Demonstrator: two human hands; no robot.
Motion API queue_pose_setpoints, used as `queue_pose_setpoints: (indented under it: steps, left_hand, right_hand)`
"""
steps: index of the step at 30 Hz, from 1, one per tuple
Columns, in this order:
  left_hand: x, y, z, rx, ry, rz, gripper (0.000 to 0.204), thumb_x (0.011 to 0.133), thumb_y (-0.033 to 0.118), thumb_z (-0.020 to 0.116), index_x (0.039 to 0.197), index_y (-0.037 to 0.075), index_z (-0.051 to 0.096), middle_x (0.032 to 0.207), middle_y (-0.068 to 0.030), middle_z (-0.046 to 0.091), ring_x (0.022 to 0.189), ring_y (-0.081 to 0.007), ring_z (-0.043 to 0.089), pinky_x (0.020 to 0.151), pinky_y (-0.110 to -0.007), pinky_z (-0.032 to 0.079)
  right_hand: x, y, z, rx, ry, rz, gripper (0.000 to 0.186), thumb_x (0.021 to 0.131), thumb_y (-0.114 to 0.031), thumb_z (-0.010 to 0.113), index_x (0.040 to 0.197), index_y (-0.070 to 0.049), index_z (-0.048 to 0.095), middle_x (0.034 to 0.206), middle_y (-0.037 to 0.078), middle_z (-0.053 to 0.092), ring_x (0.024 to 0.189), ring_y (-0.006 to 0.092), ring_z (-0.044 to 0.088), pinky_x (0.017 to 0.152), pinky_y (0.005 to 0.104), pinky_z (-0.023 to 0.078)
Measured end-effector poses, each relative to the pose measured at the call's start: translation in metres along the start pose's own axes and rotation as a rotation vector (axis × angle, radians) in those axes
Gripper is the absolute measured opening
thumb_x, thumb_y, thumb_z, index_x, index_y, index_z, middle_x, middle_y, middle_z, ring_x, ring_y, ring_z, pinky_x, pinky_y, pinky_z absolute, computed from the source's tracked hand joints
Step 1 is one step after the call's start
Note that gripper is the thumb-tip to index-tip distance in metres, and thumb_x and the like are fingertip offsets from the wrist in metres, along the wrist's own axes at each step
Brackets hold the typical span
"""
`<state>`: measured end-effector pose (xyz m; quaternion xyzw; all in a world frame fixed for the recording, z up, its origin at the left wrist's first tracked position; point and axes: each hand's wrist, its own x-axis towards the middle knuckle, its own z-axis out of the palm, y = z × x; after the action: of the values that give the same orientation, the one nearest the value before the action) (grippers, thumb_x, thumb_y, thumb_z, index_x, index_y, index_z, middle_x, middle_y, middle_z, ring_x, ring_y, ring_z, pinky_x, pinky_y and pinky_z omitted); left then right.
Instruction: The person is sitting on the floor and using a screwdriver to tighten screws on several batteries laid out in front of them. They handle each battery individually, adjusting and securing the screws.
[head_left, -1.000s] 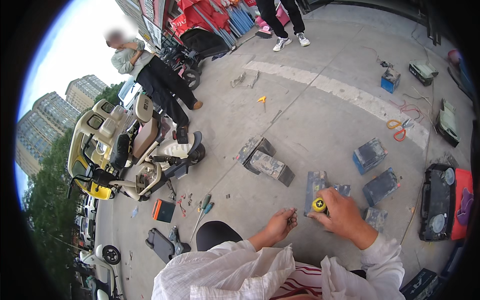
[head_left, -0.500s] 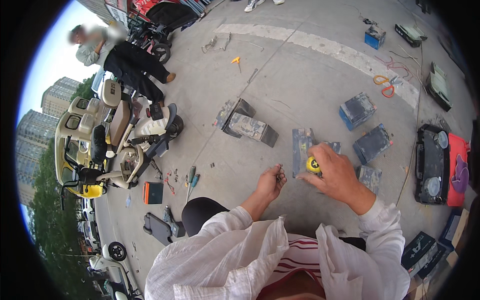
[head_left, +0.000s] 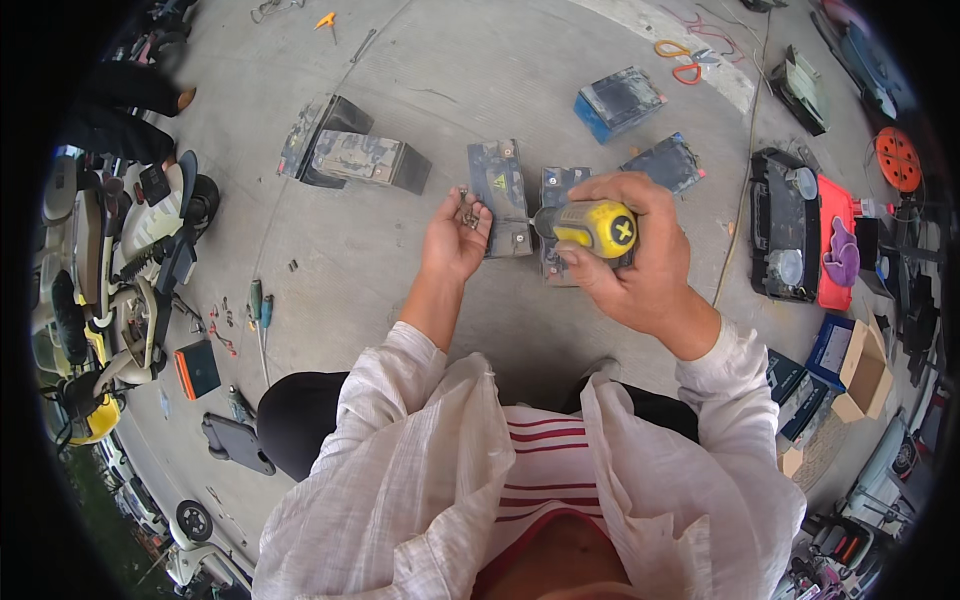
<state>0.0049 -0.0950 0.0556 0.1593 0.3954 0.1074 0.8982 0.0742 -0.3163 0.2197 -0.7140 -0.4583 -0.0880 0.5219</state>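
My right hand (head_left: 645, 245) is wrapped around a screwdriver (head_left: 600, 228) with a thick yellow and grey handle. Its handle end faces up, and the shaft shows only in part beside the fingers. Below it stand two dark, dusty batteries, the left battery (head_left: 498, 178) and the right battery (head_left: 560, 182), the latter partly covered by the hand. Palm up, my left hand (head_left: 452, 245) curls its fingers around several small metal fasteners (head_left: 468, 212), screws by their look, just left of the left battery.
More batteries lie around: a grey dusty battery (head_left: 365, 158), a blue-sided battery (head_left: 618, 103) and a dark battery (head_left: 665, 163). An open black toolbox (head_left: 775, 225) stands right, near a cardboard box (head_left: 862, 375). Scissors (head_left: 685, 50) lie far right; screwdrivers (head_left: 261, 310) lie left.
The view has shifted, so the ground things sit further left and higher. My left hand has turned palm up, showing the fasteners. The screwdriver stays in my right hand, now tilted more sideways.
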Motion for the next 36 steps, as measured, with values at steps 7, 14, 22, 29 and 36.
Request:
queue_pose_setpoints:
  steps: [7, 14, 22, 29, 36]
  left_hand:
    - [-0.009, 0.002, 0.015, -0.161, -0.076, -0.067, 0.014, 0.101, 0.016, 0.059, 0.105, 0.002, 0.062, 0.100, -0.0094, 0.067, 0.094, -0.0220, 0.065, 0.089, -0.036, 0.059]
    - [-0.007, 0.010, 0.018, -0.202, -0.098, -0.021, 0.016, 0.102, 0.018, 0.059, 0.105, 0.003, 0.061, 0.101, -0.0104, 0.067, 0.092, -0.0219, 0.065, 0.085, -0.034, 0.060]
    - [-0.017, 0.009, 0.026, -0.206, -0.079, -0.038, 0.015, 0.101, 0.017, 0.060, 0.102, 0.003, 0.061, 0.099, -0.0098, 0.066, 0.091, -0.0208, 0.065, 0.084, -0.033, 0.061]
    - [-0.018, 0.007, 0.028, -0.219, -0.083, -0.055, 0.016, 0.101, 0.017, 0.060, 0.102, 0.001, 0.061, 0.097, -0.0097, 0.067, 0.089, -0.0206, 0.066, 0.084, -0.033, 0.061]
    - [-0.019, 0.007, 0.029, -0.234, -0.105, -0.043, 0.016, 0.102, 0.016, 0.058, 0.103, 0.000, 0.060, 0.096, -0.0100, 0.067, 0.089, -0.0208, 0.066, 0.085, -0.033, 0.061]
  right_hand:
    - [0.009, 0.006, -0.015, 0.452, 0.326, 0.408, 0.034, 0.099, -0.010, 0.056, 0.124, -0.001, 0.035, 0.119, 0.019, 0.060, 0.083, 0.0147, 0.063, 0.069, 0.0277, 0.057]
    - [0.002, 0.017, -0.009, 0.468, 0.308, 0.482, 0.028, 0.101, -0.009, 0.052, 0.122, -0.001, 0.035, 0.118, 0.017, 0.059, 0.077, 0.0132, 0.063, 0.066, 0.0262, 0.057]
    - [-0.002, 0.022, -0.012, 0.488, 0.313, 0.515, 0.028, 0.101, -0.008, 0.053, 0.122, -0.002, 0.035, 0.118, 0.017, 0.060, 0.077, 0.0130, 0.063, 0.065, 0.0264, 0.057]
    - [-0.006, 0.024, -0.013, 0.480, 0.300, 0.514, 0.029, 0.101, -0.008, 0.053, 0.122, -0.003, 0.035, 0.118, 0.016, 0.059, 0.079, 0.0128, 0.063, 0.066, 0.0263, 0.057]
    - [-0.007, 0.024, -0.013, 0.462, 0.305, 0.509, 0.029, 0.101, -0.009, 0.053, 0.123, -0.002, 0.035, 0.119, 0.016, 0.059, 0.080, 0.0130, 0.063, 0.068, 0.0268, 0.059]
